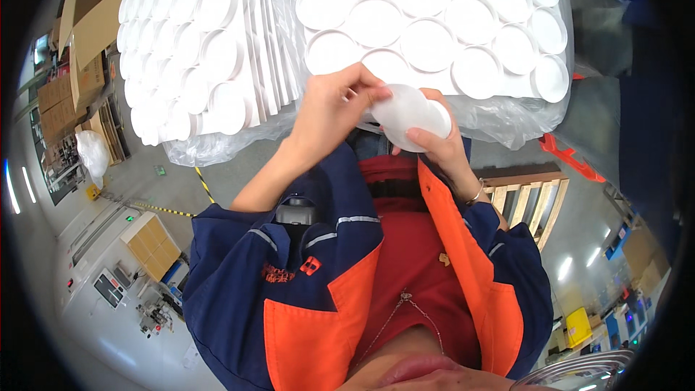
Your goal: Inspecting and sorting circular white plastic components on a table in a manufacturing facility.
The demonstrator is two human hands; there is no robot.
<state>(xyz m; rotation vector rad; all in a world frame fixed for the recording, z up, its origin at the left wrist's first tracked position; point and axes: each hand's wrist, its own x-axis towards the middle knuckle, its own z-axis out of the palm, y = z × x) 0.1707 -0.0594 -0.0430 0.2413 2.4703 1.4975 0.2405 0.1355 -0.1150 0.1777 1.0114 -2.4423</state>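
Observation:
Both of my hands meet in front of my chest around a small translucent white plastic jar [405,112]. My right hand [443,146] cups the jar from below and behind. My left hand [334,105] comes in from the left, its fingertips pinching the jar's top edge next to a white round lid [439,117] at the jar's right side. Just beyond the hands lie plastic-wrapped trays of white round lids [427,25] packed in rows.
A second stack of white lid trays [195,51] in clear plastic sits to the left, partly fanned on edge. Cardboard boxes [83,36] stand at far left. A wooden pallet [528,199] is at right. Yellow-black floor tape [203,185] runs below the trays.

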